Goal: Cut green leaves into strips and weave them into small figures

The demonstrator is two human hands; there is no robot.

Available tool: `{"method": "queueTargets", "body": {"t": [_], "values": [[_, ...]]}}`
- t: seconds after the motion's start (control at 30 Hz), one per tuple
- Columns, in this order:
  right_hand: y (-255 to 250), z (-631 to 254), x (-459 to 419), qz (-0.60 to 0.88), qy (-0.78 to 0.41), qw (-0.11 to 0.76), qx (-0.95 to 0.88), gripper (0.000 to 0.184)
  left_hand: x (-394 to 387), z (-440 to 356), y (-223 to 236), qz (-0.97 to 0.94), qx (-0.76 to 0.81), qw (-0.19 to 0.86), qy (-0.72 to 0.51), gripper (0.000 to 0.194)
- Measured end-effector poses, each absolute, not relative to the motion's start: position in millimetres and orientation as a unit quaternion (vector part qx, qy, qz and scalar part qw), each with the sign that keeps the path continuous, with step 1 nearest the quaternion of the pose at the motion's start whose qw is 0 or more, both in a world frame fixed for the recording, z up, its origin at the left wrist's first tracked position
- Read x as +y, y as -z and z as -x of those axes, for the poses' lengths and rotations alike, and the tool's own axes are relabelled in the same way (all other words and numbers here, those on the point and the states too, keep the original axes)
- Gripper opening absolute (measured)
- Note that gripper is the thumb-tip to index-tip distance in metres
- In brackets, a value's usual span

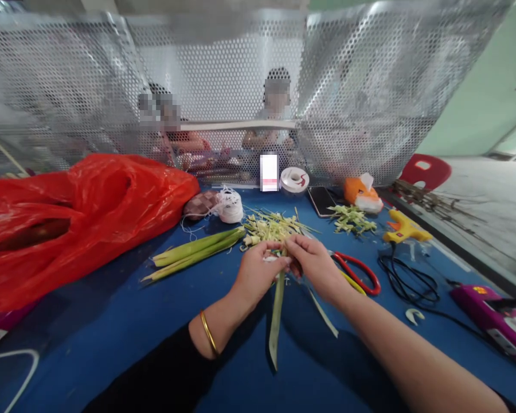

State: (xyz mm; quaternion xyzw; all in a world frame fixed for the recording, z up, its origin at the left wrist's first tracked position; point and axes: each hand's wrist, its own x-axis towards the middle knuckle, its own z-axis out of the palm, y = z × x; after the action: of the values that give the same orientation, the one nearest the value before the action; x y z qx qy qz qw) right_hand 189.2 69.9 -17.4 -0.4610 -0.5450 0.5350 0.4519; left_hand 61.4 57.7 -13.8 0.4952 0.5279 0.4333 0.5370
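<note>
My left hand (260,269) and my right hand (313,258) meet over the middle of the blue table, fingers pinched together. Between them is a long green leaf strip (276,327), its loose end hanging toward me. A thinner pale strip (324,314) slants out below my right hand. The fingertips partly hide the held end, so any fold in it cannot be made out. Just beyond my hands lies a heap of pale green leaf pieces (269,225). Left of them rest long folded green leaves (198,249). Red-handled scissors (361,272) lie beside my right wrist.
A red plastic bag (112,212) covers the left side. White string (230,205), a ribbon roll (294,180), a phone (321,201), a tissue pack (363,194) and a yellow glue gun (406,228) with its black cord stand around. A purple power strip (494,321) lies right. A perforated metal screen (223,74) rises behind.
</note>
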Motion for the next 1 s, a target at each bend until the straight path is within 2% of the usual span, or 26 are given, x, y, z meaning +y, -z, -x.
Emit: {"method": "queueTargets", "body": {"t": [0.2, 0.37, 0.5, 0.63, 0.8, 0.9, 1.0], "values": [[10, -192, 69, 0.466, -0.546, 0.424, -0.552, 0.037, 58, -61, 11, -0.491, 0.546, 0.53, -0.425, 0.025], [9, -198, 74, 0.5, -0.527, 0.444, -0.525, 0.026, 57, -62, 8, -0.478, 0.537, 0.541, -0.437, 0.03], [10, -201, 78, 0.536, -0.476, 0.463, -0.521, 0.024, 59, -59, 4, -0.397, 0.486, 0.602, -0.493, 0.017], [14, -203, 81, 0.565, -0.426, 0.47, -0.528, 0.024, 63, -56, 3, -0.322, 0.467, 0.652, -0.504, 0.022], [20, -204, 82, 0.563, -0.395, 0.471, -0.552, 0.023, 61, -58, 6, -0.4, 0.479, 0.614, -0.483, 0.026], [23, -205, 82, 0.556, -0.379, 0.479, -0.563, 0.023, 59, -59, 7, -0.45, 0.484, 0.556, -0.504, 0.033], [23, -204, 82, 0.551, -0.383, 0.485, -0.561, 0.023, 59, -60, 11, -0.51, 0.496, 0.474, -0.519, 0.021]]}}
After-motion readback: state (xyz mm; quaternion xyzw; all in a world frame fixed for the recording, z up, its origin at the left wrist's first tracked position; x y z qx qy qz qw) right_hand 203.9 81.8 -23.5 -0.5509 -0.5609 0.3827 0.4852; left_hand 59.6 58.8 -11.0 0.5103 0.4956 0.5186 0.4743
